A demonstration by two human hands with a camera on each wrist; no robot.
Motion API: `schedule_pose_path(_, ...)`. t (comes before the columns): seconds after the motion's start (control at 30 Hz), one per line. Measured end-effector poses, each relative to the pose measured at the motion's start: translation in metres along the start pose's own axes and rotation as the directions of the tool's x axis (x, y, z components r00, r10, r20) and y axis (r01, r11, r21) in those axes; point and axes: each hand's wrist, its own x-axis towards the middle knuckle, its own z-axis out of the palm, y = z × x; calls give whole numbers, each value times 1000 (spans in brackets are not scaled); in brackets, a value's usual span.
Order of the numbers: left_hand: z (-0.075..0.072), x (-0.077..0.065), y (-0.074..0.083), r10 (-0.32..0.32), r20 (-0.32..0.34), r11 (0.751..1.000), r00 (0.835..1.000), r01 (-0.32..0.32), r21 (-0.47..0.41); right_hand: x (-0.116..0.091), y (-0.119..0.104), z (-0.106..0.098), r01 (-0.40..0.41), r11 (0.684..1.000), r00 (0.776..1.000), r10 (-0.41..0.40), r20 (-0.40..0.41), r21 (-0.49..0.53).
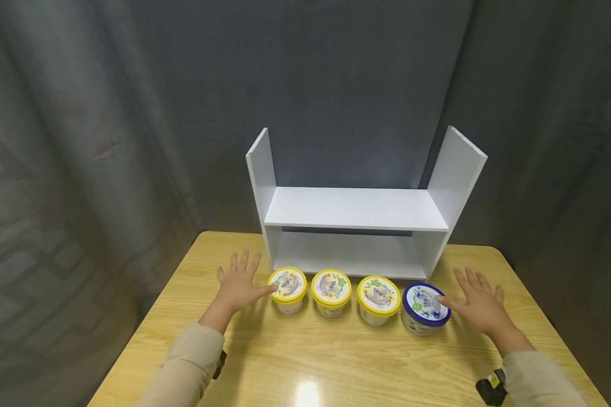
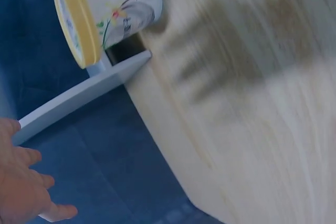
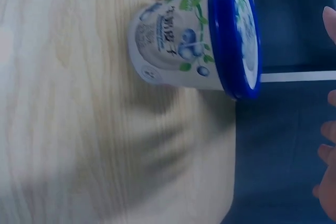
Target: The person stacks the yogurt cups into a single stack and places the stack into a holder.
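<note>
Left hand [image 1: 238, 287] and right hand [image 1: 481, 308]: fingers extended and spread

Each hand is raised over the table [image 1: 331, 356], casting a shadow on its wood-grain surface. Left hand location: beside the first yellow-lidded tub [image 1: 288, 291]. Right hand location: beside the blue-lidded tub [image 1: 425, 308]. In the head view, each thumb overlaps the edge of the adjacent lid; contact cannot be determined.

Between these two containers stand the second yellow-lidded tub [image 1: 331, 293] and the third yellow-lidded tub [image 1: 378, 301]. All four are upright, set in a single row. Each lid is seated on its tub, so the contents are concealed. Yellow-rimmed lids carry flower and leaf prints; the blue-rimmed lid and its tub wall carry blueberry prints.

Behind the row stands the white shelf unit [image 1: 356, 208], with two side panels, an upper board and a lower board. Dark curtains [image 1: 310, 90] hang behind and beside the table.
</note>
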Motion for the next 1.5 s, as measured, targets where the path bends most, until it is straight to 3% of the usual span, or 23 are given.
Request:
schedule_pose_path(0.5,36,0,11,6,-21,991,1000,-9,-132,-7,0,29,-19,996,1000,20,-10,91)
schedule_pose_path(0.73,48,0,12,-2,17,973,1000,6,-229,-9,1,44,-22,992,1000,24,-17,121)
schedule_pose_path(0.87,56,1,14,13,-11,953,1000,-16,-302,-11,3,52,-36,987,999,41,-30,156)
schedule_pose_path(1.07,64,2,16,29,-39,932,999,-41,-360,-14,6,66,-96,953,995,99,6,288)
schedule_pose_path(1.3,77,10,16,-32,2,923,999,30,-384,-15,6,75,-150,927,988,151,23,344)
schedule_pose_path(1.5,84,10,18,-54,-18,902,998,41,-431,-16,4,73,-250,895,968,234,90,370)
